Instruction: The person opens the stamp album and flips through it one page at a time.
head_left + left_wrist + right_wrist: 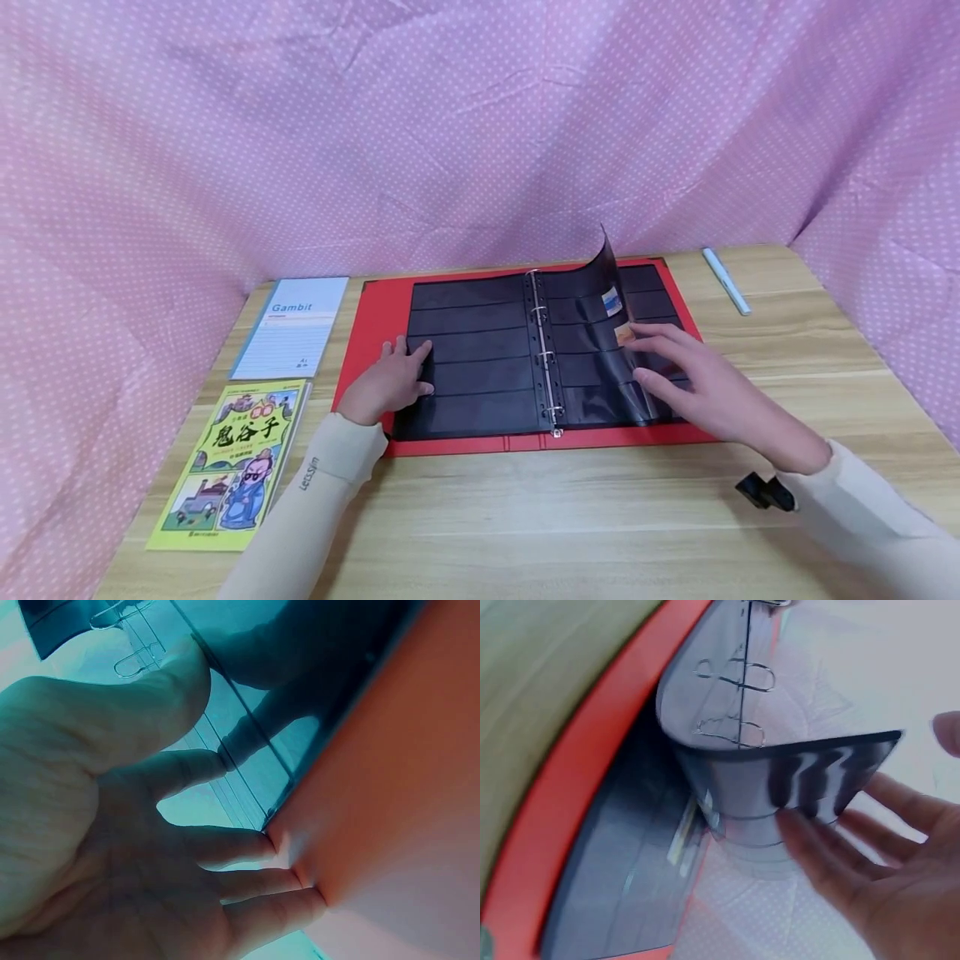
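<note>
A raised, flexible black plastic pocket page (592,333) curves up directly left of the right hand (697,383), the nearer one, whose spread fingertips touch it; its long axis follows the metal rings (546,358) toward the wooden table's (480,533) far edge. The splayed left hand (386,383) rests across the red-covered ring binder's (375,317) left side.

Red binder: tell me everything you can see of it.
The red binder lies open on the table, with dark corners. Metal rings along its middle hold glossy black pocket pages. The left hand rests at the left page's outer edge; the right hand touches a raised, curving page opposite.
</note>
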`<state>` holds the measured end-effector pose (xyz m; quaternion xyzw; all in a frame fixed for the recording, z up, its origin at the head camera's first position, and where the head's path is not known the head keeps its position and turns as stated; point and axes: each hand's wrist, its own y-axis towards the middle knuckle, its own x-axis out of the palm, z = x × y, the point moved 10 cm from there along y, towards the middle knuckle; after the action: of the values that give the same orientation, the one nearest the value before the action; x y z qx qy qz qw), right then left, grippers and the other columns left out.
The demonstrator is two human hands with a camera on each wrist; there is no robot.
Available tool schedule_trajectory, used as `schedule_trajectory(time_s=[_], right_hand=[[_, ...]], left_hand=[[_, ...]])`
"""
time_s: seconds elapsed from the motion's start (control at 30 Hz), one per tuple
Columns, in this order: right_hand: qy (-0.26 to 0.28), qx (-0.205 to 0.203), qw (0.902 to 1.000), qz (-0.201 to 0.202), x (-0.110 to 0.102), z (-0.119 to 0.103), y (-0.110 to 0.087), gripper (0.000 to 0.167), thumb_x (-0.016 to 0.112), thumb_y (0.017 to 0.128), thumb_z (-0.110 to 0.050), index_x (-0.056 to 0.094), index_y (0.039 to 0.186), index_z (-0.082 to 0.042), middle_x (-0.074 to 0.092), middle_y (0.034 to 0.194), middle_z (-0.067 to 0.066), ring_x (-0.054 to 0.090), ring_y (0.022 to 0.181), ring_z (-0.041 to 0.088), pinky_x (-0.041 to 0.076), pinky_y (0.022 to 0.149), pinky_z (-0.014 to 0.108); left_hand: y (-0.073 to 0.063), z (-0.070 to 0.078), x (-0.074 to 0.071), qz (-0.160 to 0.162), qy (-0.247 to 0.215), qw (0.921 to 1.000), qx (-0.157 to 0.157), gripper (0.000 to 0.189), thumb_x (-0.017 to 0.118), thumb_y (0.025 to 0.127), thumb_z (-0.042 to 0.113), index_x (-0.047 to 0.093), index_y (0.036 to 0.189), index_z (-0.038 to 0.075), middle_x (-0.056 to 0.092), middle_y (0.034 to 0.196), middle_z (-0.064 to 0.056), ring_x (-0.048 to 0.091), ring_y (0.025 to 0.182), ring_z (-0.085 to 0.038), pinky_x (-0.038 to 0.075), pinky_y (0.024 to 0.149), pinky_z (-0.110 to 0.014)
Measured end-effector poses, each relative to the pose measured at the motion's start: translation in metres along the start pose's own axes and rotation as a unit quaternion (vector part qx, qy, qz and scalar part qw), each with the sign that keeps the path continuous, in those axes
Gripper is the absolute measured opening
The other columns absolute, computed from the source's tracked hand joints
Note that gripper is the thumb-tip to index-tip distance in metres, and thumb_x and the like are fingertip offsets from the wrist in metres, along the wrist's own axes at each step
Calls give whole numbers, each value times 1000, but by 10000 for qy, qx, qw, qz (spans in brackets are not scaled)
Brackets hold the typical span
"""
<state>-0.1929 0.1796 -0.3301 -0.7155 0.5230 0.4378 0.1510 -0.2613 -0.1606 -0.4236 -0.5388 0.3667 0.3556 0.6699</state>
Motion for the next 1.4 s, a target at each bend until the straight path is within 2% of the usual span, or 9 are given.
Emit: schedule_trajectory(time_s=[0.17,0.4,0.63,0.77,0.83,1.0,1.13,1.23,1.4], right_hand=[[408,-700,9960,373,-14,-19,6,36,60,92,-8,59,127,-15,46,138,1,41,127,19,30,99,14],[1023,-1459,9771,1166,-44,-47,10,35,49,90,3,59,123,1,50,133,18,42,127,26,30,102,21],[1492,-1799,9576,1685,-63,-59,15,37,41,99,-12,54,125,10,46,135,24,38,128,34,34,98,25],[1713,-1824,9531,1702,-59,-56,20,39,39,98,-15,54,128,7,43,140,20,39,128,33,42,88,22],[1794,-1932,9499,1677,-56,-58,23,42,39,99,-18,52,129,7,42,141,21,39,127,33,42,88,24],[2439,-2290,9296,1545,-49,-66,28,50,43,99,-25,43,134,11,36,143,26,46,121,33,45,86,25],[2967,-2469,9141,1242,-40,-73,32,56,44,99,-25,32,139,13,31,144,27,48,120,34,48,85,27],[3028,-2453,9152,1026,-31,-75,34,58,45,99,-27,29,141,12,31,143,27,46,121,36,49,86,30],[2523,-2111,9414,745,-13,-73,35,55,43,99,-28,33,144,2,38,142,19,45,122,35,48,87,32]], left_hand=[[0,-2,1,8,-6,10000,-51,79,66,89,31,22,152,15,7,153,-28,6,137,-48,40,94,-56],[2,-2,2,73,0,10000,-57,79,68,87,31,24,151,16,9,153,-27,8,137,-48,41,92,-56],[2,-2,1,94,-49,9999,-94,81,69,86,30,24,151,16,9,153,-27,7,137,-48,41,92,-57],[3,-4,2,74,-17,9999,-126,80,68,87,31,23,151,17,9,153,-27,7,138,-48,40,93,-57],[3,-4,3,63,-1,9999,-116,80,68,87,31,23,151,17,8,153,-27,7,138,-47,40,94,-56],[4,-3,4,56,35,10000,-60,79,67,88,32,22,152,16,7,153,-27,6,138,-48,41,93,-55],[3,-2,3,74,92,9999,-70,80,67,88,32,22,152,17,8,153,-27,7,138,-47,42,92,-55],[2,-2,2,75,150,9998,-63,79,67,88,33,22,151,16,9,153,-26,7,138,-47,41,93,-55],[0,-1,0,138,214,9997,4,79,67,87,33,25,151,15,11,153,-25,9,138,-47,41,94,-55]])
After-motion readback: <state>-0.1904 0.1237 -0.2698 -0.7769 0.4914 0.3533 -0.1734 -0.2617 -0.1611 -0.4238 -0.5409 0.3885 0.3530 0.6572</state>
